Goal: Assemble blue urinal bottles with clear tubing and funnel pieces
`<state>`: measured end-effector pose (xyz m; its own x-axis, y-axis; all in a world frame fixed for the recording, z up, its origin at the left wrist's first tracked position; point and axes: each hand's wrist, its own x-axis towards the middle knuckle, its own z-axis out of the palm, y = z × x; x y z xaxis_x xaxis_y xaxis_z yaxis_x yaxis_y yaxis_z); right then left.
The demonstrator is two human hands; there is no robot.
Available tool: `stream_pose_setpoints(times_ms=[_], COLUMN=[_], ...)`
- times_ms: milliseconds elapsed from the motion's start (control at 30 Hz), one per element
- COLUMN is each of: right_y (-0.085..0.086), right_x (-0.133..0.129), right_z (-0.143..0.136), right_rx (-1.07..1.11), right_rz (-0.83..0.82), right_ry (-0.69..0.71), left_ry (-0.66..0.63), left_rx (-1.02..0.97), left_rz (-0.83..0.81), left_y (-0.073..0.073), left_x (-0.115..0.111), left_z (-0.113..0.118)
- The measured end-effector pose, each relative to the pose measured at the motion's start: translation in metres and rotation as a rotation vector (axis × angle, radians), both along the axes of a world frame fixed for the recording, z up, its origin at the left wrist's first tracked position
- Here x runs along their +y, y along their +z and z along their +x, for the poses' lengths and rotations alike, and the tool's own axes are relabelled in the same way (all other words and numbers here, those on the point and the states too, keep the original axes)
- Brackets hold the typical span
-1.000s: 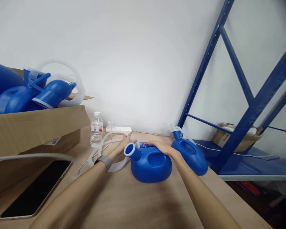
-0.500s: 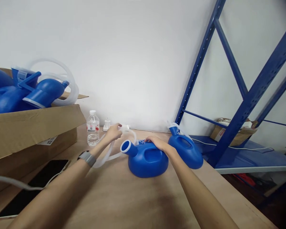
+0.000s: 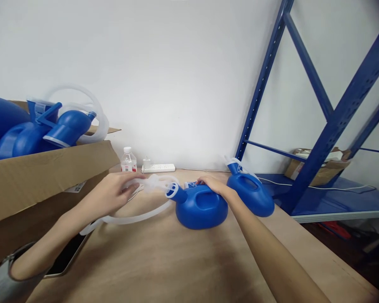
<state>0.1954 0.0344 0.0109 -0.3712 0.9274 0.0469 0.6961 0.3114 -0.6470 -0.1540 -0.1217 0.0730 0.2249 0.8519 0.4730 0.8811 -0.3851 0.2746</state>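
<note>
Apparently midway: left hand (image 3: 113, 191) pinching the clear hose (image 3: 135, 217) just beside the spout of the blue jug (image 3: 200, 208), hose end at the opening, seating impossible to tell. Right hand (image 3: 212, 185) pressed flat on the jug's far top. Squat, glossy, handled; lying mid-table (image 3: 164, 269), second jug (image 3: 251, 194) just right.

A blue jug (image 3: 202, 208) with an open round spout at its left end is laid flat on the table. A translucent hose (image 3: 135, 216) is curved leftward beside it.
</note>
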Motion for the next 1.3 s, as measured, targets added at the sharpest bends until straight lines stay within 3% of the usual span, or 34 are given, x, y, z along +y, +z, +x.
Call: stream_pose_setpoints(times_ms=[167,367,500,667,1000,1133,1300], right_y=[0.0,-0.008,-0.011,-0.008,-0.009,-0.007,-0.005], right_x=[-0.002,0.005,0.01,0.007,0.007,0.008,0.009], right_z=[0.001,0.004,0.004,0.006,0.005,0.003,0.001], right_rx=[-0.006,0.01,0.017,0.009,0.029,0.032,0.024], right_rz=[0.012,0.007,0.003,0.0,-0.035,-0.076,-0.084], right_ry=[0.004,0.0,0.024,0.067,0.04,0.005,-0.017], left_ry=[-0.075,-0.036,-0.15,-0.251,-0.399,-0.375,-0.259], left_rx=[0.15,0.39,0.457,0.539,0.402,0.439,0.549], left_rz=[0.025,0.034,0.063,-0.013,0.007,0.015,0.061], left_y=[-0.019,-0.041,-0.04,-0.032,-0.039,-0.039,-0.048], left_x=[0.005,0.017,0.027,0.044,0.064,0.054,0.039], left_z=[0.025,0.052,0.052,0.047,0.044,0.047,0.059])
